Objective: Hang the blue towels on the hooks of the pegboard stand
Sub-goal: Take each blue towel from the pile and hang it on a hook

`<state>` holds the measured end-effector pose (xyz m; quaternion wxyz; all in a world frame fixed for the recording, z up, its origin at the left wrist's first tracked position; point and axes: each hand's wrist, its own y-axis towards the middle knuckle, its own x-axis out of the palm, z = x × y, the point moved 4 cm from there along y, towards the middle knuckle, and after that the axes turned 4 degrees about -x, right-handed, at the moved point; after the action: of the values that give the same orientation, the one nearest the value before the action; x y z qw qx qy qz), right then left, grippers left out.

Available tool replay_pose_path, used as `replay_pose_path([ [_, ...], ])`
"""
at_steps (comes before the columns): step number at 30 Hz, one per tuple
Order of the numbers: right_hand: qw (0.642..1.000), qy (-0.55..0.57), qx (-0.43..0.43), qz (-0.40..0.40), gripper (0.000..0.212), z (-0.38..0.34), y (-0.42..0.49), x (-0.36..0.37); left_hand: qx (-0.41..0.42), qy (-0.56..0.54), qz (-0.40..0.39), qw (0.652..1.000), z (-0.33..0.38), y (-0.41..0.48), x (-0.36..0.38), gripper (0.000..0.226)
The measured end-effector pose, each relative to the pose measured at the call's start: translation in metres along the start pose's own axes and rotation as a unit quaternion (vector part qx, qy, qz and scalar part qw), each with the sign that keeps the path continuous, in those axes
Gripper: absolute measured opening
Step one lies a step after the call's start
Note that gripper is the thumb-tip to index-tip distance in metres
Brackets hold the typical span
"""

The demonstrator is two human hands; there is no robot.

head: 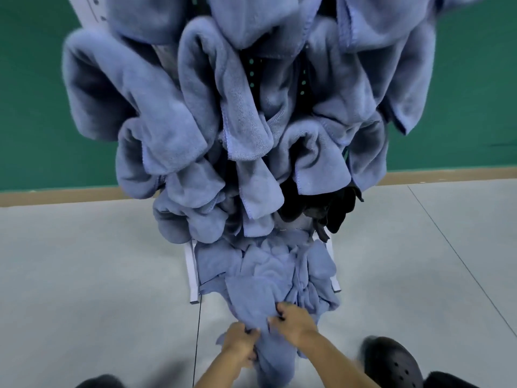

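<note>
Both hands are clamped on one blue towel (249,301) low in the view. The left hand (239,347) is curled round a bunched fold, and the edge just beside it is pinched by the right hand (293,320). The towel is held at the front of a crumpled pile (268,264) heaped on the base of the white pegboard stand (193,273). Higher up, the stand is pretty much buried in hung towels (167,116) (fluffy, stitched hems, some dark cloth (321,211) tucked underneath). A grey floor (84,261), brown skirting (447,176) and a green wall (33,93) are seen behind.
</note>
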<state>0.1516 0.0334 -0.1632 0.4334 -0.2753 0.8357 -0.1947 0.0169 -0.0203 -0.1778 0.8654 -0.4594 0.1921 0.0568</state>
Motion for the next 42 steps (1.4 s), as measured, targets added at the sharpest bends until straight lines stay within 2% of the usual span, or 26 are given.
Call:
replay_pose_path([
  [4,0.997,-0.031,-0.005,0.073,0.044,-0.013,-0.039,-0.018,0.050,0.161,0.062,0.984,-0.007,-0.031,-0.024,0.047],
  [5,0.995,-0.020,-0.014,0.098,0.047,-0.020,-0.048,-0.026,0.065,0.171,0.081,0.980,0.000,-0.043,-0.032,0.049],
  [7,0.991,0.016,-0.034,0.129,0.052,-0.033,-0.063,-0.040,0.107,0.184,0.107,0.971,0.018,-0.071,-0.048,0.037],
  [8,0.988,0.042,-0.054,0.138,0.053,-0.042,-0.071,-0.049,0.138,0.181,0.099,0.969,0.029,-0.083,-0.053,0.034],
  [10,0.979,0.092,-0.108,0.146,0.053,-0.060,-0.088,-0.069,0.187,0.190,0.101,0.958,0.048,-0.105,-0.065,0.044],
  [16,0.946,0.143,-0.249,0.151,0.031,-0.114,-0.155,-0.142,0.260,0.166,0.066,0.949,0.103,-0.180,-0.100,0.059],
  [18,0.935,0.140,-0.285,0.157,0.026,-0.133,-0.178,-0.164,0.303,0.135,0.075,0.940,0.122,-0.202,-0.112,0.050],
  [20,0.926,0.148,-0.314,0.151,0.021,-0.152,-0.202,-0.184,0.342,0.086,0.077,0.932,0.140,-0.226,-0.125,0.029],
  [23,0.913,0.139,-0.360,0.132,0.024,-0.179,-0.231,-0.205,0.361,0.051,0.002,0.931,0.160,-0.251,-0.139,0.068],
  [24,0.909,0.136,-0.373,0.125,0.023,-0.186,-0.239,-0.210,0.365,0.051,-0.026,0.929,0.165,-0.261,-0.142,0.072],
  [26,0.903,0.149,-0.387,0.113,0.018,-0.196,-0.248,-0.218,0.363,0.049,-0.063,0.928,0.170,-0.275,-0.148,0.067],
  [30,0.895,0.202,-0.381,0.117,0.012,-0.195,-0.255,-0.226,0.367,-0.016,-0.096,0.925,0.170,-0.284,-0.158,0.038],
  [34,0.902,0.211,-0.352,0.133,0.018,-0.188,-0.248,-0.227,0.377,-0.084,-0.135,0.913,0.169,-0.286,-0.170,0.034],
  [38,0.928,0.156,-0.321,0.109,0.015,-0.196,-0.248,-0.228,0.410,-0.184,-0.141,0.882,0.177,-0.294,-0.181,0.020],
  [40,0.931,0.141,-0.319,0.107,0.027,-0.204,-0.250,-0.229,0.423,-0.159,-0.156,0.878,0.183,-0.301,-0.179,0.018],
  [42,0.931,0.142,-0.330,0.073,0.048,-0.211,-0.250,-0.230,0.439,-0.121,-0.168,0.874,0.190,-0.311,-0.177,0.020],
])
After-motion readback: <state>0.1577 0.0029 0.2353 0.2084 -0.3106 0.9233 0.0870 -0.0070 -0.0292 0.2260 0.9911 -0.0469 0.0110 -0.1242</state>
